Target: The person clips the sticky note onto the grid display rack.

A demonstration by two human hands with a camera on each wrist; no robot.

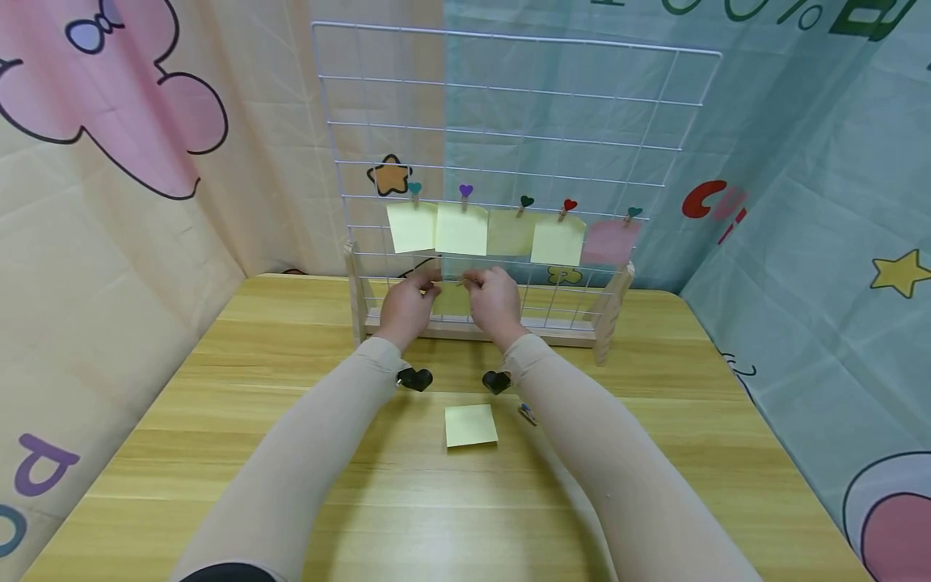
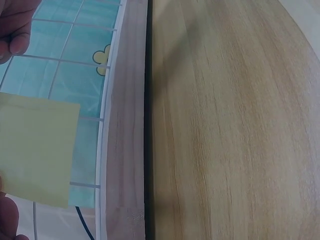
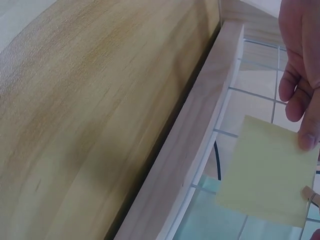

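My left hand (image 1: 407, 302) pinches a yellow sticky note (image 3: 270, 172) by its upper left corner, against the lower part of a white wire grid (image 1: 509, 172). The note hangs flat in front of the wires, its lower edge loose. In the right wrist view, a small wooden clothespin (image 3: 311, 196) sits at the note's top edge. My right hand (image 1: 496, 301) pinches the clothespin, mostly outside that view. Above both hands, a row of notes hangs from heart-topped clothespins, among them a pale yellow note (image 1: 462, 230) and a pink note (image 1: 609, 242) at the right end.
The grid stands in a wooden base (image 1: 524, 333) near the back of the wooden table (image 1: 393, 509). On the tabletop lie a pad of yellow sticky notes (image 1: 471, 426) and, beside the right forearm, a small clothespin (image 1: 527, 415). Printed curtains (image 1: 815, 242) enclose the table.
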